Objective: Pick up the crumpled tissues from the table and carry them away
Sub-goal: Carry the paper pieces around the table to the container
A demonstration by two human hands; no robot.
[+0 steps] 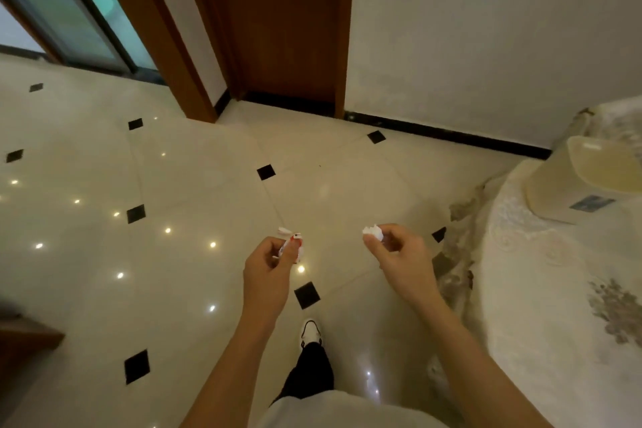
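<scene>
My left hand (267, 262) is pinched around a small crumpled tissue with red marks (291, 242), held over the floor. My right hand (396, 248) grips a white crumpled tissue (373, 232) between thumb and fingers, at about the same height. Both hands are out in front of me, apart from each other and away from the table (556, 288), whose round top with a pale lace cloth sits at the right edge of the view.
A cream box-shaped container (569, 181) stands on the table. Glossy cream floor tiles with black diamond insets (307, 295) stretch ahead. A brown wooden door (288, 21) and a white wall lie ahead; a glass sliding door (69, 7) is far left. My shoe (311, 332) shows below.
</scene>
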